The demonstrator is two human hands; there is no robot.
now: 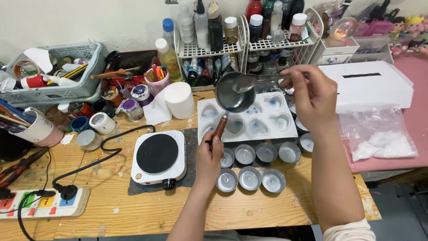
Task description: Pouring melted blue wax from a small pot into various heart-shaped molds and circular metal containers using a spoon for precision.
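Saucepan [233, 94] and spoon [249, 81] over cluttered wooden table [107, 178] — white wall behind.

I note the hot plate [158, 156] on the counter [267, 209] left of the heart mould [267, 117], metal cups [249, 177] in rows before the mould, wire racks [209, 49] behind it, and a power strip [42, 203] far left.

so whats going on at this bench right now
A person holds a small dark pot by its wooden handle in the left hand, tilted over a white heart-shaped mould tray. The right hand holds a metal spoon at the pot's rim. Small round metal cups with wicks sit in rows in front of the tray, and a white hot plate stands to the left on the wooden bench.
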